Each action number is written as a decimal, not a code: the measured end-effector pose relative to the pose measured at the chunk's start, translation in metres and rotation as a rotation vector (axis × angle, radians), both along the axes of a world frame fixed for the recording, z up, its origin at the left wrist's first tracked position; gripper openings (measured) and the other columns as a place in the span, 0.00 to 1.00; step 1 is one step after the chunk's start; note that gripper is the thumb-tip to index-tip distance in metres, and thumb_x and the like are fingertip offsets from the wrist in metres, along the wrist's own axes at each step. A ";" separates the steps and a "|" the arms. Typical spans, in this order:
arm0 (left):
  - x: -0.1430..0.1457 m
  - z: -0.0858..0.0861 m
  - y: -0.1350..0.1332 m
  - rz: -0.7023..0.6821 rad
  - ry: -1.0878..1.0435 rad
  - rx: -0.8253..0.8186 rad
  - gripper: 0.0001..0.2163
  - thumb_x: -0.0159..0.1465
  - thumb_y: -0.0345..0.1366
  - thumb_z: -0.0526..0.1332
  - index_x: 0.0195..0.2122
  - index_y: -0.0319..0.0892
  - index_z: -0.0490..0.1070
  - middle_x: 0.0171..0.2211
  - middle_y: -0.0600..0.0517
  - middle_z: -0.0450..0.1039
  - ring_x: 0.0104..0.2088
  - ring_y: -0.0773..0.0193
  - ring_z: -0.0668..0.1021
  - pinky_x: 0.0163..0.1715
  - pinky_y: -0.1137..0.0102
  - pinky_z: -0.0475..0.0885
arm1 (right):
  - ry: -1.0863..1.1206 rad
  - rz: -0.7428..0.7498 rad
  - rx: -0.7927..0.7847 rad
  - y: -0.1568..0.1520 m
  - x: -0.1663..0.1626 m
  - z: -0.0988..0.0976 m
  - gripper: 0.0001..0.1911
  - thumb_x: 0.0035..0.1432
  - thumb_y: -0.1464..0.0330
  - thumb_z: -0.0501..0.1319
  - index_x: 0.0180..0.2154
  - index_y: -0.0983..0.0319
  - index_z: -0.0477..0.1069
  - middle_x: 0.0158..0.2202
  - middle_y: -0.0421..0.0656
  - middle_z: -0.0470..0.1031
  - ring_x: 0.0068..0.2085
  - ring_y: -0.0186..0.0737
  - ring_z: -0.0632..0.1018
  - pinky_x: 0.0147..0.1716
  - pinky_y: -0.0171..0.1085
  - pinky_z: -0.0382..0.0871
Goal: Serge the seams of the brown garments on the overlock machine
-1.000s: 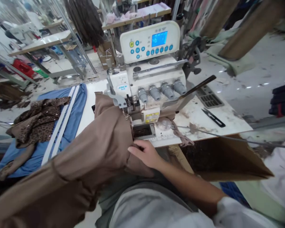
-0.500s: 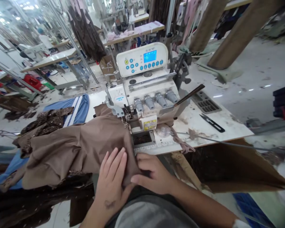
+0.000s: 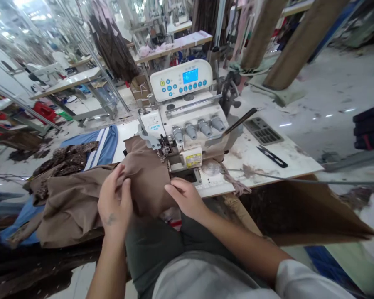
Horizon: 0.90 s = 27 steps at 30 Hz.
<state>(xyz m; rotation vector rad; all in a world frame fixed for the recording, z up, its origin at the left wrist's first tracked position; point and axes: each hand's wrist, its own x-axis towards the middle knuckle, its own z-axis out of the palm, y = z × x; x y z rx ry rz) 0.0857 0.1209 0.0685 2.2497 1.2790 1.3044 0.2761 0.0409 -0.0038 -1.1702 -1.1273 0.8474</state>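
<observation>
A piece of plain brown fabric (image 3: 151, 178) lies at the front of a white overlock sewing machine (image 3: 190, 112), its right edge beside the needle and presser foot area. My left hand (image 3: 116, 201) is closed on a fold of this fabric, thumb and fingers curled around it left of the machine. At the fabric's right edge, my right hand (image 3: 187, 197) pinches it between thumb and fingers, just in front of the machine's front opening. More of the fabric trails left over the table.
Thread snips (image 3: 271, 157) rest on the white tabletop (image 3: 294, 162), near a grey compartment tray (image 3: 263, 131). Blue fabric with white stripes (image 3: 107, 143) and dark patterned fabric (image 3: 70, 158) lie on the left. An open cardboard box (image 3: 311, 216) stands below right.
My left hand has gone from lying flat on the fabric to gripping it farther left and up. My right hand has moved up the edge towards the machine. The fabric's front part now hangs differently.
</observation>
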 end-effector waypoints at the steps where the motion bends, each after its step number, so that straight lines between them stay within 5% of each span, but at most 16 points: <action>1: 0.002 -0.001 -0.002 -0.062 0.084 0.119 0.19 0.71 0.34 0.61 0.62 0.48 0.74 0.58 0.45 0.78 0.59 0.54 0.79 0.63 0.56 0.72 | -0.024 -0.056 0.028 -0.001 0.001 -0.001 0.22 0.72 0.55 0.60 0.28 0.61 0.69 0.37 0.42 0.68 0.37 0.38 0.72 0.35 0.34 0.66; 4: 0.012 -0.004 -0.007 -0.408 0.301 0.279 0.21 0.69 0.25 0.60 0.62 0.48 0.74 0.59 0.46 0.78 0.63 0.54 0.76 0.64 0.56 0.72 | -0.007 -0.054 0.046 -0.001 0.006 -0.002 0.16 0.70 0.56 0.62 0.34 0.61 0.73 0.46 0.45 0.69 0.42 0.40 0.73 0.34 0.34 0.67; 6: 0.021 -0.004 -0.006 -0.521 0.401 0.298 0.24 0.69 0.24 0.61 0.66 0.47 0.69 0.61 0.46 0.76 0.65 0.54 0.74 0.66 0.56 0.70 | -0.019 0.053 0.014 0.000 0.009 -0.001 0.19 0.72 0.56 0.60 0.31 0.61 0.70 0.37 0.41 0.68 0.36 0.38 0.71 0.32 0.34 0.64; 11: 0.042 0.001 0.000 -0.387 0.519 0.331 0.22 0.70 0.30 0.63 0.65 0.45 0.71 0.60 0.48 0.77 0.59 0.57 0.79 0.63 0.62 0.71 | -0.054 0.092 -0.034 -0.006 0.010 -0.004 0.27 0.73 0.55 0.58 0.24 0.60 0.55 0.23 0.33 0.52 0.27 0.33 0.59 0.27 0.35 0.50; 21: 0.042 -0.012 0.012 -0.258 0.375 0.177 0.15 0.73 0.35 0.60 0.59 0.50 0.76 0.62 0.49 0.76 0.66 0.52 0.73 0.69 0.50 0.60 | 0.060 -0.047 0.015 0.009 0.015 0.009 0.27 0.73 0.54 0.57 0.24 0.60 0.58 0.24 0.34 0.54 0.27 0.33 0.60 0.28 0.35 0.52; 27: 0.041 -0.002 0.029 -0.303 0.363 0.025 0.17 0.73 0.39 0.59 0.61 0.50 0.75 0.63 0.50 0.75 0.68 0.54 0.71 0.69 0.52 0.63 | -0.186 0.024 -0.023 -0.016 0.005 -0.009 0.27 0.68 0.56 0.64 0.22 0.60 0.58 0.21 0.33 0.57 0.26 0.32 0.61 0.28 0.35 0.51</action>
